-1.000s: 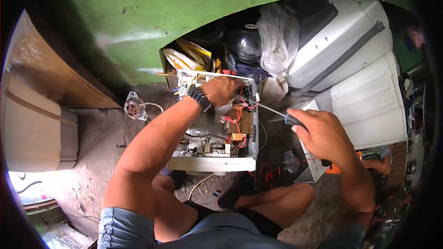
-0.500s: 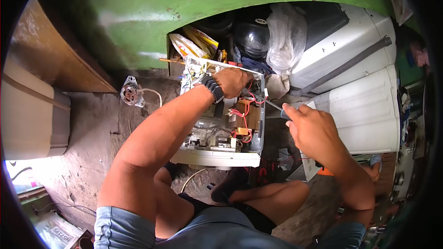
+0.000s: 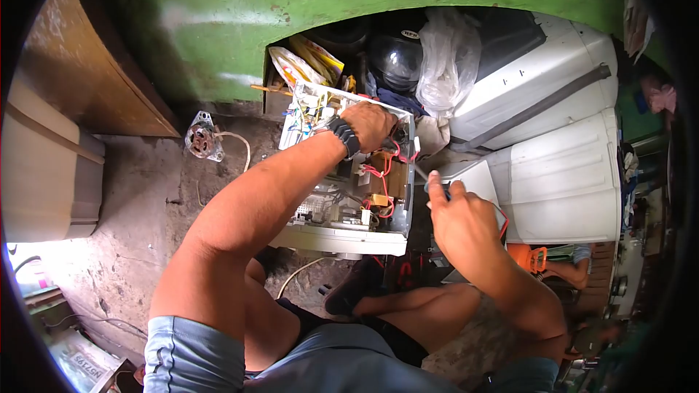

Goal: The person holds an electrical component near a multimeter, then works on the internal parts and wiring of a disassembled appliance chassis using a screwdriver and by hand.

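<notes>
Now screwdriver [image 3: 421, 173] steeper in the right hand [image 3: 464, 224].

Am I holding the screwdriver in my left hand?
No, the screwdriver is in your right hand; your left hand is inside the open appliance.

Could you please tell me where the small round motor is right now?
In the head view, the motor lies on the floor at left, between the wooden board and the opened appliance, beside a pale cord.
</notes>
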`<state>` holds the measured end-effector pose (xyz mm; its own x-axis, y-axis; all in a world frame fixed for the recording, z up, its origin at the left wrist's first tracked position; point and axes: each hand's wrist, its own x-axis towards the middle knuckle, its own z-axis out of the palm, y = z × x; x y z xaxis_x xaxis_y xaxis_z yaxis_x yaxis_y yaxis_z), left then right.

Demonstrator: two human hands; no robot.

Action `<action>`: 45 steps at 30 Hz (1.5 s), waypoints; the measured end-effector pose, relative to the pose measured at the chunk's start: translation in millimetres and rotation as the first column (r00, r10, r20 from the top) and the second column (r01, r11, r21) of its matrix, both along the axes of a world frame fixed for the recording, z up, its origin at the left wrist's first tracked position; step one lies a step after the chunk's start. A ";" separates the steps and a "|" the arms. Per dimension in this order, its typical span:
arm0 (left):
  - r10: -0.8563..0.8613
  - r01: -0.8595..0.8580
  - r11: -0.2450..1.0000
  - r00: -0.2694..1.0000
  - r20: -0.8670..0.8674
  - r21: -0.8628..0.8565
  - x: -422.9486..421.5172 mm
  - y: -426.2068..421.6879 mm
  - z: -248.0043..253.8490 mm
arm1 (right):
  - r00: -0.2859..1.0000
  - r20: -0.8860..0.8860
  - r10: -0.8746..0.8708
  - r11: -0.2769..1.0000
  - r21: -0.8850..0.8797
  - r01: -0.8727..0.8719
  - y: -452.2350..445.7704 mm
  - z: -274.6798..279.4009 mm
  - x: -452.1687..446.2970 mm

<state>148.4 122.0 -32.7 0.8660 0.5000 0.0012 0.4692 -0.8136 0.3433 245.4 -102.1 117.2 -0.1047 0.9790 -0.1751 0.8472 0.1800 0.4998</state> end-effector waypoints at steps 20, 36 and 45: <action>0.176 -0.189 0.981 0.966 0.188 0.052 4.2 -16.8 -0.1 | 0.997 -0.080 0.019 0.999 -0.037 -0.022 17.8 34.5 0.7; 0.163 -0.193 0.977 0.947 0.277 0.085 9.7 -14.9 -13.6 | 0.831 -0.522 -0.191 0.927 -0.375 -0.022 107.3 69.5 99.7; 0.150 -0.168 0.981 0.974 0.171 0.095 11.1 -7.2 -20.6 | 0.745 -0.327 -0.582 0.719 -0.635 0.283 176.8 93.7 87.3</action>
